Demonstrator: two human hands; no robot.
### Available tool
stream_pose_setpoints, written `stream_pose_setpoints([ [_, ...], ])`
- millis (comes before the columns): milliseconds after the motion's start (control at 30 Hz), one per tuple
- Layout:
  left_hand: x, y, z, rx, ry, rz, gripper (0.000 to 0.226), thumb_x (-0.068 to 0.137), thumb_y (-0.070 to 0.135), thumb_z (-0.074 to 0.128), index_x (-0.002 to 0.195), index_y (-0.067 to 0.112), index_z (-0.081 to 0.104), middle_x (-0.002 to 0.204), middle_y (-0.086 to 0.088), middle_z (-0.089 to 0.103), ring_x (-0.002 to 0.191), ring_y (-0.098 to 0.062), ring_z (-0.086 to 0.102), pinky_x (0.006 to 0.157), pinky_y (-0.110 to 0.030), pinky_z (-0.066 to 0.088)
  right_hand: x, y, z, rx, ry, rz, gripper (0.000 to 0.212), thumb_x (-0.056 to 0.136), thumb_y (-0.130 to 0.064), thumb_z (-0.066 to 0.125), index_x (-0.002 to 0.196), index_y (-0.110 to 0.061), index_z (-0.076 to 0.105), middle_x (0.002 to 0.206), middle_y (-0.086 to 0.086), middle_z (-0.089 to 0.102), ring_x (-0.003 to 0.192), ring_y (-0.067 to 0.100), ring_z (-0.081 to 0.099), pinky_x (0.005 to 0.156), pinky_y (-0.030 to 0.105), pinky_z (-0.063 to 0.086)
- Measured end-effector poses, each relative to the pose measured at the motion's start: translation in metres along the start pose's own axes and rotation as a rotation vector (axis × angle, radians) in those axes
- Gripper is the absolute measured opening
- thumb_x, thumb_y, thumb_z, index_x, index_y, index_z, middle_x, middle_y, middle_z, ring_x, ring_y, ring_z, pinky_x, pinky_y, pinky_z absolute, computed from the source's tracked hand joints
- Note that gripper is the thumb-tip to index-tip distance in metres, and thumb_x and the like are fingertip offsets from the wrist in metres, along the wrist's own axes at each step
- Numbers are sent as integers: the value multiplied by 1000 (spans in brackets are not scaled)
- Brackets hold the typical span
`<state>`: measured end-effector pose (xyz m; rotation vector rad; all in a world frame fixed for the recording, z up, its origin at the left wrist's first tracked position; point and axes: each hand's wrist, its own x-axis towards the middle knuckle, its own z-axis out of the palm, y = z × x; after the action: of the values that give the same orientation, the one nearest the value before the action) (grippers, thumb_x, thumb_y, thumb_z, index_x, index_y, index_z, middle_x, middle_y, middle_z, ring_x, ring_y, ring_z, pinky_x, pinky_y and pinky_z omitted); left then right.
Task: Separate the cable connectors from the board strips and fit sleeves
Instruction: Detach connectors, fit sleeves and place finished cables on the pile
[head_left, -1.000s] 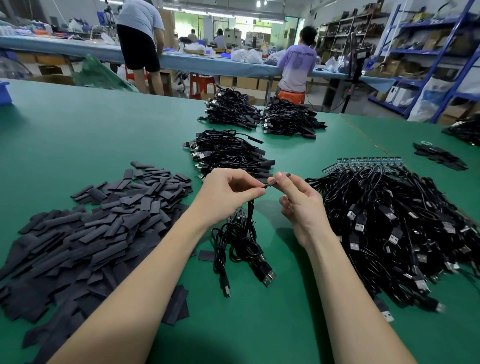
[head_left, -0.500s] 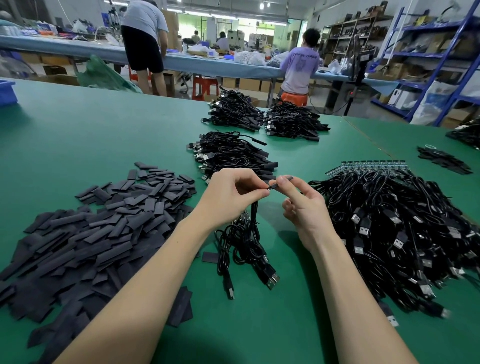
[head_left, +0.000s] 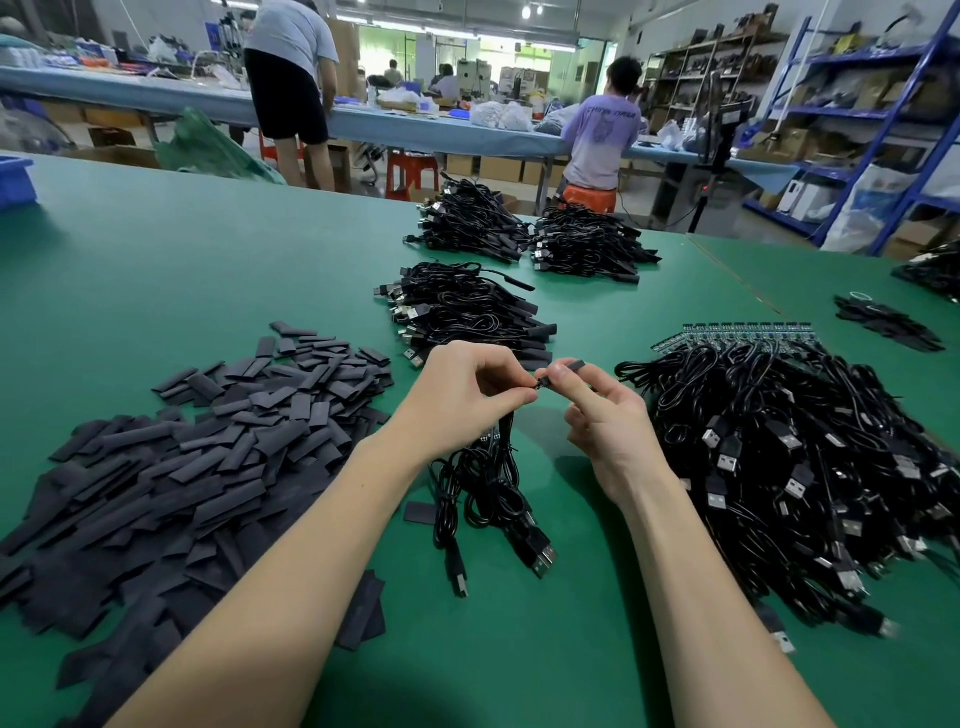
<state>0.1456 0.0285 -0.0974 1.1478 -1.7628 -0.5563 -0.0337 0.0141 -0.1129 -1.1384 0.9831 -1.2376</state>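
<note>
Your left hand (head_left: 462, 400) has its fingers curled, pinching the end of a thin black cable (head_left: 498, 467), while your right hand (head_left: 597, 415) pinches a small flat black sleeve (head_left: 571, 365) between thumb and forefinger, the other fingers loosely bent. The two meet at centre frame above the green matte surface (head_left: 182, 270). The sleeve is a short flattened tube; its long axis runs roughly 9 to 3 o'clock, the free end pointing toward 2 o'clock. The glossy cable hangs down toward 6 o'clock into a small coil with metal-tipped USB plugs (head_left: 540, 558) lying on the surface.

At 8 o'clock lies a broad heap of sleeves (head_left: 197, 467), dull, dark and rectangular. At 4 o'clock sits a tangled pile of cables (head_left: 805, 467), with a row of blue-green board strips (head_left: 748, 328) at its far edge, at 2 o'clock. Finished bundles (head_left: 467, 312) lie at 12 o'clock, just beyond your hands. Two people (head_left: 602, 124) stand at a blue bench further back.
</note>
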Motion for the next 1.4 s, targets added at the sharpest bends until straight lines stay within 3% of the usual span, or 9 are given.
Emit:
stream_pose_setpoints([
  [233,1,0,0,-170,34,-78,15,82,21,83,88,23,70,78,8,76,79,-13,73,73,-23,54,1,-1,4,8,-39,-38,21,68,-45,85,84,-33,78,92,1,67,58,10,27,48,17,24],
  [367,2,-3,7,-224,26,-138,17,82,22,83,87,18,67,71,11,73,74,-7,68,72,-22,52,2,1,9,35,74,-116,23,85,-30,82,105,-30,72,78,-4,76,51,8,32,46,15,31],
  [533,2,-4,11,-343,26,-229,13,84,18,82,91,17,71,77,2,77,77,-5,70,77,-22,53,4,7,13,-8,129,-260,27,90,-24,78,115,-23,70,53,-14,63,46,-4,51,50,5,37],
  [733,1,-1,14,-460,75,-249,11,82,12,83,88,16,75,82,-7,78,79,-9,73,77,-15,53,4,6,15,79,169,-219,26,87,-28,81,112,-28,74,84,2,79,45,-2,45,49,8,37],
  [833,2,1,17,-456,108,-244,10,81,11,83,86,16,75,81,-4,79,82,-10,75,78,-16,54,3,7,18,112,178,-188,23,84,-30,83,106,-36,77,67,-1,64,46,6,28,45,17,28],
  [967,2,1,18,-441,122,-241,9,82,10,83,85,13,74,80,-7,78,83,-6,75,78,-15,54,1,9,21,101,199,-198,25,86,-26,82,109,-33,76,47,-16,48,43,0,42,48,8,35],
  [1167,1,4,18,-370,119,-250,11,83,16,82,89,13,74,80,-3,78,83,-7,74,83,-23,55,2,7,23,115,225,-201,30,84,-24,83,112,-31,76,57,-14,64,46,-3,51,53,7,41],
  [1300,2,4,16,-158,-117,-342,29,79,39,84,101,30,67,108,11,72,94,-7,72,86,-26,55,4,1,19,207,282,-236,28,88,-20,80,114,-27,72,83,-2,79,46,-1,45,51,11,40],
  [1400,-1,5,18,-139,-193,-364,25,82,28,84,102,26,70,106,3,73,94,-14,74,98,-36,54,6,-2,15,214,346,-220,31,90,-23,79,119,-26,70,90,2,80,45,7,33,47,15,34],
])
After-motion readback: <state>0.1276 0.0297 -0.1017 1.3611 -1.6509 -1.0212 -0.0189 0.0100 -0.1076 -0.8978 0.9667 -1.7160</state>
